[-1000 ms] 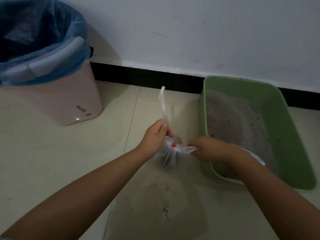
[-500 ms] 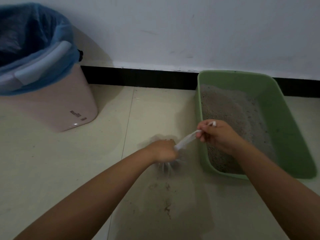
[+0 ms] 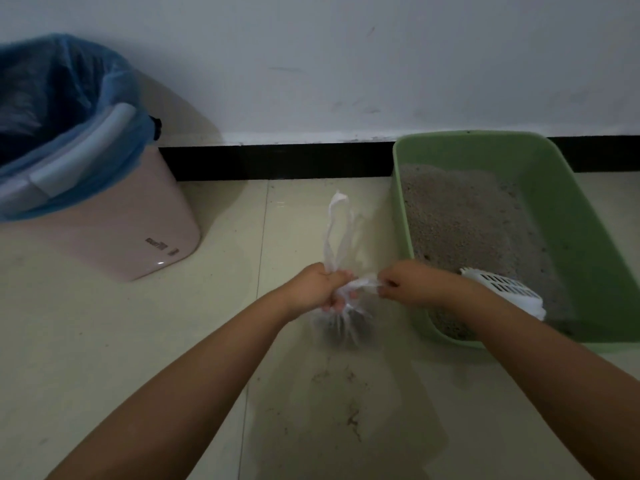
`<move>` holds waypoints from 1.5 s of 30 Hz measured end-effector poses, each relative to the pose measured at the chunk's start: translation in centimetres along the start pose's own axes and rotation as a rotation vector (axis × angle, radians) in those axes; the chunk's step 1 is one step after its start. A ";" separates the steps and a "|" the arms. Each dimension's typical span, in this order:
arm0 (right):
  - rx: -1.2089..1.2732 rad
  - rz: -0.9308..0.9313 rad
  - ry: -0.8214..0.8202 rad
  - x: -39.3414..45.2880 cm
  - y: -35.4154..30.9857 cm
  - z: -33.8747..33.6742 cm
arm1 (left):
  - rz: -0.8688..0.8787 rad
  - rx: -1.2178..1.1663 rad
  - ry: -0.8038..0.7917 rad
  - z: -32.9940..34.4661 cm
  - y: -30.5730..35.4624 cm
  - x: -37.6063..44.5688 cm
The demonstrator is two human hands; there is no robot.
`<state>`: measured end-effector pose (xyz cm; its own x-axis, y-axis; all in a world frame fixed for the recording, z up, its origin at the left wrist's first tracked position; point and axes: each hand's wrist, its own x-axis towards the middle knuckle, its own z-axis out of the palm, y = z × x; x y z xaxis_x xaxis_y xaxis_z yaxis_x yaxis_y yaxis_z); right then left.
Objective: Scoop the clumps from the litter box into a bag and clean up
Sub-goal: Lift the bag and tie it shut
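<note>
A small clear plastic bag point(image 3: 341, 325) with dark clumps hangs just above the tiled floor, left of the green litter box point(image 3: 568, 244). My left hand point(image 3: 320, 287) grips its twisted neck, and one white handle strip point(image 3: 336, 230) stands up from that fist. My right hand point(image 3: 412, 284) pinches the other handle strip and holds it taut to the right. A white slotted scoop point(image 3: 505, 292) lies in the grey litter at the box's near end, partly hidden behind my right forearm.
A pink trash bin point(image 3: 131, 233) lined with a blue bag stands at the left against the wall. A black skirting board runs along the white wall. Stains and some scattered litter mark the floor tile point(image 3: 343, 410) below the bag.
My right hand has dropped from over the box edge and come closer to my left hand. One handle strip now stands up from my left fist. The scoop has come into view.
</note>
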<state>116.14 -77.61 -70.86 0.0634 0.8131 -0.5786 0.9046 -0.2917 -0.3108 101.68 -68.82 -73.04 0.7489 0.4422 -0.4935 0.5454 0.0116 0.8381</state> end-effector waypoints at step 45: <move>0.233 -0.230 0.300 3.5 -4.4 4.9 | 0.043 0.419 0.612 -1.5 -3.1 0.7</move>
<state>110.30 -75.95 -75.25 0.0218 0.9703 -0.2408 0.7925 -0.1636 -0.5875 99.98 -67.23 -75.67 0.4960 0.8567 -0.1417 0.7097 -0.3059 0.6346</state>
